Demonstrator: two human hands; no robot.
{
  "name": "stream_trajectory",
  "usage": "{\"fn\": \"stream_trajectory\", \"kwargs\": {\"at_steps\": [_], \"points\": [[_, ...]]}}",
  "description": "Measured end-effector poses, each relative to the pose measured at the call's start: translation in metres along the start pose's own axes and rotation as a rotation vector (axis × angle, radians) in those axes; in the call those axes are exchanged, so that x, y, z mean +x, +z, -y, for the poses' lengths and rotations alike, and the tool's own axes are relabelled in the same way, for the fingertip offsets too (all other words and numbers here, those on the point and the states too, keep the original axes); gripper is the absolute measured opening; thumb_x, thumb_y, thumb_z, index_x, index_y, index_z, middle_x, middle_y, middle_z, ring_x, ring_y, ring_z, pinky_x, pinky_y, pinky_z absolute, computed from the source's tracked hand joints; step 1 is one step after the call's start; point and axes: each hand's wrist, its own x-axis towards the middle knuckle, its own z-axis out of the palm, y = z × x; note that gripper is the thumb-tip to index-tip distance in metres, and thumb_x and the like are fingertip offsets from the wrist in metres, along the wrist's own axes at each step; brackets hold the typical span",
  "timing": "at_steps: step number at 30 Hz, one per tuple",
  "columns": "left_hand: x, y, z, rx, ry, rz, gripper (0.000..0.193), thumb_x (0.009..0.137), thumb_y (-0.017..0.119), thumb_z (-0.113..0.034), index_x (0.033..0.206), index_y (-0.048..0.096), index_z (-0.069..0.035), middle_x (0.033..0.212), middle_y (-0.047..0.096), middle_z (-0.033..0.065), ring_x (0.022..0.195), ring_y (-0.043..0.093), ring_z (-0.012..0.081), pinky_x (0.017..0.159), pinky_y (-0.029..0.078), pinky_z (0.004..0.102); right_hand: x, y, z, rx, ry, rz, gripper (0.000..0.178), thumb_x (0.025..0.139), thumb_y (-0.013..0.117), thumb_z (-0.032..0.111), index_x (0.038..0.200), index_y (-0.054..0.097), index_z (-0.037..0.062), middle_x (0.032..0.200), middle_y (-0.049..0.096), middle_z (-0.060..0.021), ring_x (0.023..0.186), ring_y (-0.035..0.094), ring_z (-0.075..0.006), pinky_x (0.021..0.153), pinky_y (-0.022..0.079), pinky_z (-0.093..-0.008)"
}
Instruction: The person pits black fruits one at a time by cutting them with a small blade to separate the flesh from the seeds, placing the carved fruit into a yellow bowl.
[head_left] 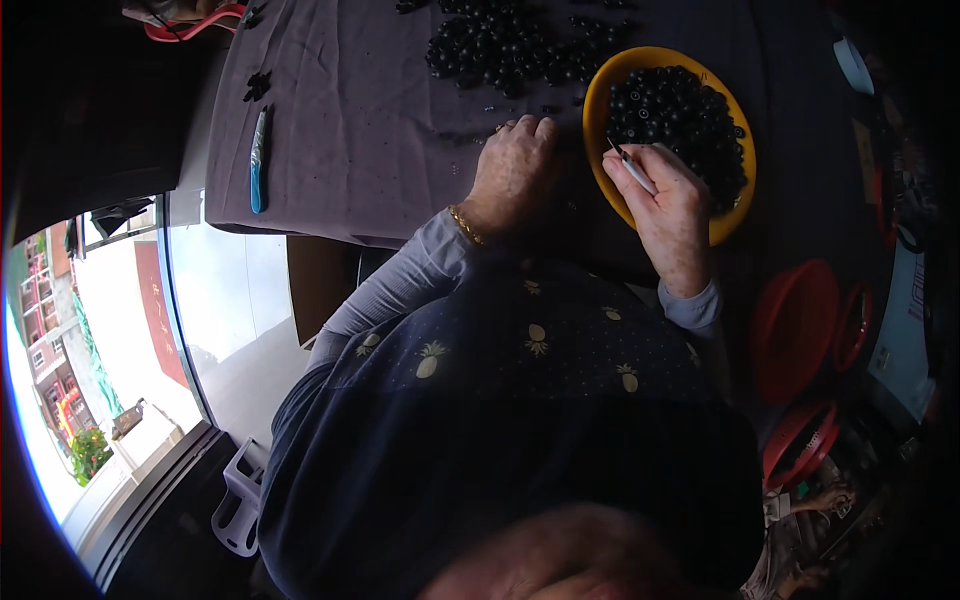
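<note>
My left hand (515, 170) rests on the grey cloth (350, 120), fingers curled down, a ring on one finger and a gold bracelet at the wrist; whether it pinches anything is hidden. My right hand (668, 205) grips a thin white tool (633, 168) whose tip points into a yellow bowl (600, 90) filled with small black round beads (680, 115). A loose pile of the same black beads (510, 45) lies on the cloth just beyond my left hand.
A blue and white pen-like tool (258, 160) lies at the cloth's left edge. Red plastic bowls (795, 330) stack at the right. A window (120, 340) opens to the left, a white plastic piece (238, 500) below it.
</note>
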Motion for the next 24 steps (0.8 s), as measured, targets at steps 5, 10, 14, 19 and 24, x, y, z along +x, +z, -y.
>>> {"fn": "stream_trajectory", "kwargs": {"at_steps": [5, 10, 14, 19, 24], "points": [[0.001, 0.004, -0.006, 0.116, -0.045, 0.024, 0.023, 0.075, 0.058, -0.006, 0.096, 0.052, 0.001, 0.093, 0.056, 0.019, 0.09, 0.057, 0.0346, 0.08, 0.048, 0.0414, -0.007, -0.005, -0.006, 0.038, -0.021, -0.013, 0.012, 0.085, 0.065, 0.008, 0.092, 0.066, -0.0018, 0.081, 0.064, -0.0067, 0.07, 0.061, -0.0113, 0.062, 0.049, -0.023], [0.004, 0.004, 0.001, 0.109, -0.02, 0.065, 0.023, 0.076, 0.056, -0.005, 0.098, 0.052, 0.001, 0.096, 0.055, 0.02, 0.094, 0.056, 0.0353, 0.082, 0.048, 0.0425, -0.016, -0.001, -0.008, 0.076, 0.02, -0.056, 0.012, 0.085, 0.066, 0.008, 0.092, 0.065, -0.0019, 0.081, 0.063, -0.0062, 0.071, 0.061, -0.0108, 0.062, 0.048, -0.0225], [0.0, 0.0, 0.01, 0.033, -0.031, 0.056, 0.022, 0.078, 0.058, -0.006, 0.098, 0.054, 0.002, 0.095, 0.057, 0.0198, 0.088, 0.058, 0.0364, 0.08, 0.048, 0.0407, -0.023, 0.004, -0.004, 0.081, 0.027, -0.07, 0.012, 0.085, 0.065, 0.007, 0.094, 0.066, -0.0011, 0.083, 0.063, -0.0046, 0.073, 0.061, -0.0098, 0.063, 0.048, -0.0209], [-0.004, -0.041, -0.01, -1.305, -0.474, 0.092, 0.019, 0.091, 0.059, -0.021, 0.091, 0.056, -0.002, 0.078, 0.058, 0.0041, 0.07, 0.056, 0.0156, 0.07, 0.047, 0.0288, -0.027, 0.01, 0.008, 0.097, 0.077, -0.084, 0.013, 0.085, 0.065, 0.006, 0.097, 0.066, 0.0006, 0.084, 0.062, -0.0032, 0.074, 0.06, -0.0089, 0.065, 0.048, -0.0195], [-0.016, -0.064, -0.021, -2.044, -0.499, 0.314, 0.023, 0.094, 0.054, -0.026, 0.102, 0.059, -0.005, 0.088, 0.061, 0.0016, 0.075, 0.049, 0.0096, 0.075, 0.043, 0.0281, -0.008, 0.022, 0.031, 0.21, -0.123, -0.173, 0.027, 0.08, 0.067, -0.001, 0.107, 0.065, 0.003, 0.091, 0.057, -0.0018, 0.076, 0.055, -0.0053, 0.067, 0.048, -0.0182]]}}
